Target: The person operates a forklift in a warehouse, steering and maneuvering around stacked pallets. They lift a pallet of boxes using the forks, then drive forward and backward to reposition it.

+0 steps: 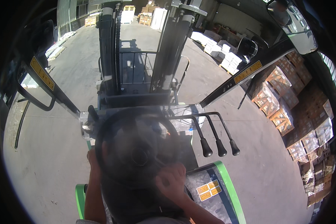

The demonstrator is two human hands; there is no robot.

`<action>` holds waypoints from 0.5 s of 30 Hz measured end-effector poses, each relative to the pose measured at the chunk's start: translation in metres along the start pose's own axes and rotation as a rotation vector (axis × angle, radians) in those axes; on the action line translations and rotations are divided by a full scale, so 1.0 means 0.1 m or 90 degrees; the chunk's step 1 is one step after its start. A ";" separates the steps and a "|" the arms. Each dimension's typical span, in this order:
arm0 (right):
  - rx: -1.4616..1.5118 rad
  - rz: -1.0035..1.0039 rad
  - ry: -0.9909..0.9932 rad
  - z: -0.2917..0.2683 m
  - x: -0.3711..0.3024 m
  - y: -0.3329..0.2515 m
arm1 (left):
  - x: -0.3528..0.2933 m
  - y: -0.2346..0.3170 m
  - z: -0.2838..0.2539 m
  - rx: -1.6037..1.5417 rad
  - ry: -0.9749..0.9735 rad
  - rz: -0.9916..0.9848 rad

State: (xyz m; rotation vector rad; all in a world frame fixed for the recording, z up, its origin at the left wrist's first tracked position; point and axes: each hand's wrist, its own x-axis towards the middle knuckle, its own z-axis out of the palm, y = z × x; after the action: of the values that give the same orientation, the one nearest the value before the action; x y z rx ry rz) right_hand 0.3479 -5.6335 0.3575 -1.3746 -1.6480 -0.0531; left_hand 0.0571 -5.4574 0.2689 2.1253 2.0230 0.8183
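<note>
Open concrete floor (56,149) at left and lower right; stacked boxes (287,100) crowding the right edge. At lower centre, dark round steering wheel (138,149), blurred. Left hand (93,160) wrapped on its left rim, right hand (171,181) clamped on its lower right rim.

Bare forearms, no sleeves visible

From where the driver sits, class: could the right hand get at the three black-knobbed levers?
Probably yes. The right hand rests on the steering wheel rim, and the levers stand just beyond it to the right, with nothing between.
</note>
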 end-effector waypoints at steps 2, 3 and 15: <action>-0.032 -0.001 0.020 -0.03 0.21 0.09 | -0.08 0.01 -0.13 -0.010 0.028 0.045; -0.042 0.014 0.036 -0.03 0.36 0.12 | -0.13 -0.02 -0.22 -0.055 0.050 0.002; 0.165 -0.103 0.220 1.50 2.07 -0.90 | 0.33 -0.46 -0.22 -0.132 0.016 -0.058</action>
State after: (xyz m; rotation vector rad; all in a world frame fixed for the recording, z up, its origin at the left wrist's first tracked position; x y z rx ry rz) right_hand 0.2035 -5.4286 0.4600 -0.9740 -1.4155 -0.1577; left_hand 0.0049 -5.4276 0.2785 1.9071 1.9349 0.9963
